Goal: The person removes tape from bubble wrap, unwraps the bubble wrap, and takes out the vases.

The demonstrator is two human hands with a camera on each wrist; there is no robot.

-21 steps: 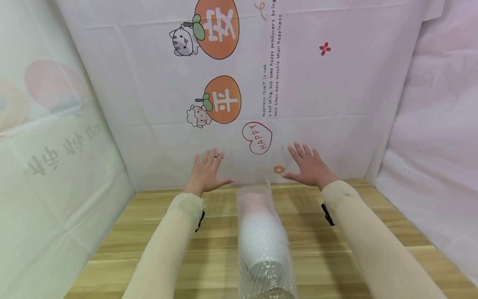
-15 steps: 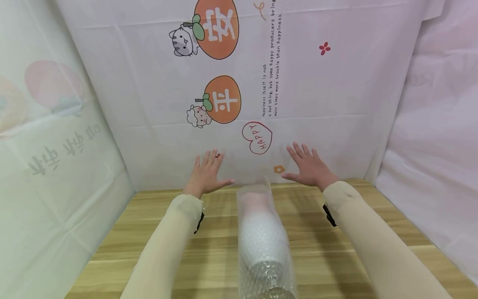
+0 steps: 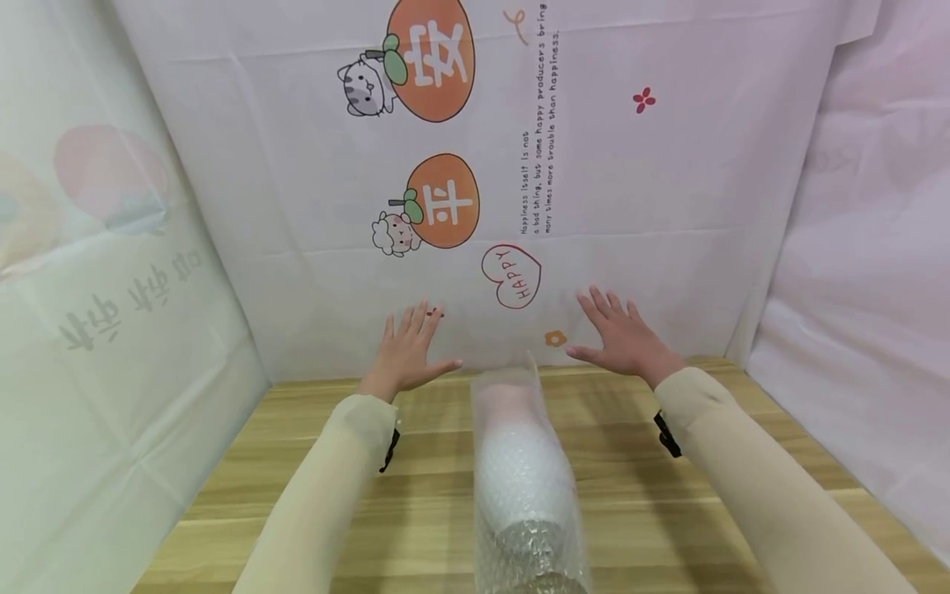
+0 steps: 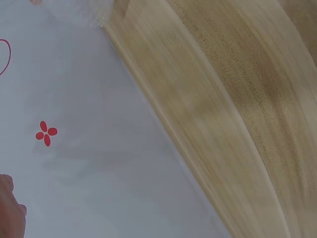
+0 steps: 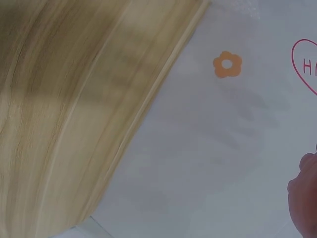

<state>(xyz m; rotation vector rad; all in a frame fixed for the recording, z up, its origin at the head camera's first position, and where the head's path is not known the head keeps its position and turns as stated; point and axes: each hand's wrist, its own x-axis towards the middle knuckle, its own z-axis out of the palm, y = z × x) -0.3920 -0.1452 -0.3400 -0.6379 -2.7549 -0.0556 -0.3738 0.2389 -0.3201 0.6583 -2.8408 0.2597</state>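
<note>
Between my two forearms a long bundle in clear bubble wrap (image 3: 525, 478) lies on the wooden table (image 3: 423, 511). White shows through its middle and pink at its far end; the near end runs out of the head view. My left hand (image 3: 406, 351), fingers straight and spread, is held left of the bundle's far end and holds nothing. On the other side my right hand (image 3: 622, 337) is spread the same way, also holding nothing. Each wrist view catches only a piece of its hand at a lower corner, with a bit of bubble wrap at the top edge.
A white printed cloth (image 3: 653, 181) hangs upright behind the table's far edge, with orange fruit drawings and a red heart (image 3: 512, 276). More cloth walls the left side (image 3: 111, 330) and the right side (image 3: 861, 330).
Both hands have drifted slightly outward, the left one to the left and the right one to the right. The wrapped bundle stays where it was.
</note>
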